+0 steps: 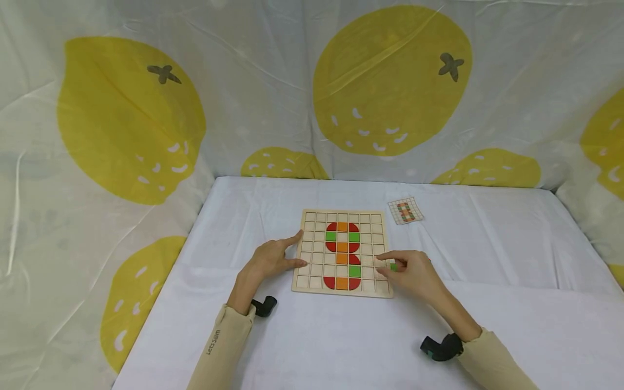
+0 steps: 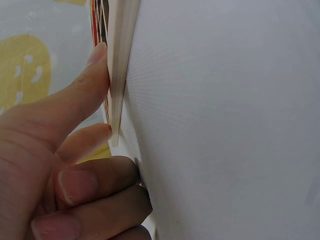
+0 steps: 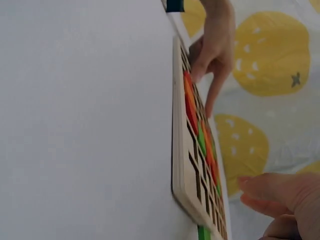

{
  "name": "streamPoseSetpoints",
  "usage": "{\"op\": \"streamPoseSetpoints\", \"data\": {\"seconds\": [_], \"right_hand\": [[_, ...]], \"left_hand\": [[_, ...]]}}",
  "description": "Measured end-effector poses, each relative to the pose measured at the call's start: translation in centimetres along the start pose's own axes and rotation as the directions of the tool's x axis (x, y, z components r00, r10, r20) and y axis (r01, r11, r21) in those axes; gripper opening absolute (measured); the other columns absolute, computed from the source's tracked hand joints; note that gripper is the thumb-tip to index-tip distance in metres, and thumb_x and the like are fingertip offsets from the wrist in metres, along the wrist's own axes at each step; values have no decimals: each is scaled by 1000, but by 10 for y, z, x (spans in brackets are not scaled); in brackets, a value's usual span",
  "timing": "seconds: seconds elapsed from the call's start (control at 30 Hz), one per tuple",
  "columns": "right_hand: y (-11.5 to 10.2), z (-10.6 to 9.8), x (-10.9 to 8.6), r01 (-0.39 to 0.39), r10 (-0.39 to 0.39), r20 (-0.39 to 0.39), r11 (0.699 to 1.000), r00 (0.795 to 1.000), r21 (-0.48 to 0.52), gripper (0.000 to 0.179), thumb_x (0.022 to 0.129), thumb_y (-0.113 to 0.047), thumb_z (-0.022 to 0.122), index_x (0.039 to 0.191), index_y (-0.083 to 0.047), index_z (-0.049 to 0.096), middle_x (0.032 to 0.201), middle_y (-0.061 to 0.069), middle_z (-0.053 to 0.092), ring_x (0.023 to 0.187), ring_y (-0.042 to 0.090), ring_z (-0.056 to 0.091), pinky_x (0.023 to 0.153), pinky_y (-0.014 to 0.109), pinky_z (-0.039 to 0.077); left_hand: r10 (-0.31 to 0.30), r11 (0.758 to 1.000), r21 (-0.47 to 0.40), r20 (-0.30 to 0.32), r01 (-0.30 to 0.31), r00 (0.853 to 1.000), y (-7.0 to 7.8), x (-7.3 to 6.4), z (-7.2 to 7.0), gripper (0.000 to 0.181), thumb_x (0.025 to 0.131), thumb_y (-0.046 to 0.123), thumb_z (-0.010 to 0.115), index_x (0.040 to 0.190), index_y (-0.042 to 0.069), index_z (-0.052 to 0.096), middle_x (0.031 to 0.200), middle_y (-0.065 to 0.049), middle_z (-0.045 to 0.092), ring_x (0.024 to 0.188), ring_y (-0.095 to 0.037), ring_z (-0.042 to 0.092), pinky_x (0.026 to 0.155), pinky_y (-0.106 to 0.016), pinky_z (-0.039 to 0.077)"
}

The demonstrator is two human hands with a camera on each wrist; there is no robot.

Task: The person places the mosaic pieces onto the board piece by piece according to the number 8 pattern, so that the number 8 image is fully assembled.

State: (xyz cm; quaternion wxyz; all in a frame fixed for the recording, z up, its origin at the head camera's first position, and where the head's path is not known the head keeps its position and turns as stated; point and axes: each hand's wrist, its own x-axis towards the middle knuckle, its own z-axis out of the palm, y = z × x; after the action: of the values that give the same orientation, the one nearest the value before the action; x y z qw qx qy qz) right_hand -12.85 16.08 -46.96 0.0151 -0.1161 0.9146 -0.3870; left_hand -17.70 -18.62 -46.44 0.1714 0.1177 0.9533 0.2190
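Observation:
A square wooden grid board lies on the white cloth, holding red rounded pieces, orange squares and green squares in a figure-like pattern. At the board's left edge, my left hand rests its thumb and forefinger, spread apart along the rim; the other fingers are curled below. Over the board's right side hovers my right hand, thumb and forefinger apart with nothing between them. A loose green piece shows beside the board, partly hidden by this hand; the right wrist view also catches a green piece.
A small pattern card with a printed coloured grid lies behind the board to the right. White cloth covers the table. Hanging fabric with yellow lemons closes off the back and sides.

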Motion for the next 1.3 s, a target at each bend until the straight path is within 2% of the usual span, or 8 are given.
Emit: {"op": "streamPoseSetpoints", "data": {"seconds": [0.23,0.53,0.8,1.03,1.17,1.3], "right_hand": [[32,-23,-10,-28,27,-19,999,999,-42,24,83,-17,88,106,-12,82,58,-9,30,55,3,27,53,21,26],[47,-22,-12,-83,83,14,996,996,-11,27,83,-16,88,108,-10,82,60,-7,33,57,4,28,54,22,26],[48,-24,-11,-115,115,21,993,993,10,28,83,-18,87,109,-9,81,60,-7,33,57,4,28,54,22,27],[45,-28,-9,-92,92,-32,996,995,20,27,82,-17,89,106,-7,81,58,-8,31,57,4,27,53,23,25],[36,-20,-3,-77,78,-27,996,997,49,27,82,-18,88,106,-8,82,58,-8,27,56,4,24,53,23,24],[20,-4,2,-67,65,19,993,998,97,27,82,-21,89,106,-9,82,57,-8,27,55,4,24,52,23,22]], "left_hand": [[-3,1000,1,7,3,1000,-1,0,0,89,89,49,78,162,26,34,60,6,28,60,-12,29,64,-29,34],[3,1000,-6,-9,-3,1000,-1,-1,0,87,89,48,78,162,24,36,64,4,33,63,-13,35,65,-30,35],[3,1000,-8,-8,-3,1000,1,-1,0,87,89,48,78,162,24,36,62,5,32,62,-13,33,67,-30,36],[-1,1000,-11,-3,1,1000,1,-1,0,88,89,48,79,162,24,35,63,5,33,62,-12,34,65,-29,34],[-6,1000,-8,-3,6,1000,1,-1,0,88,89,48,79,162,24,36,63,4,33,63,-13,35,65,-29,35],[-2,1000,-6,-3,2,1000,1,-1,0,88,89,48,79,162,25,36,65,4,36,64,-13,38,66,-30,36]]}}
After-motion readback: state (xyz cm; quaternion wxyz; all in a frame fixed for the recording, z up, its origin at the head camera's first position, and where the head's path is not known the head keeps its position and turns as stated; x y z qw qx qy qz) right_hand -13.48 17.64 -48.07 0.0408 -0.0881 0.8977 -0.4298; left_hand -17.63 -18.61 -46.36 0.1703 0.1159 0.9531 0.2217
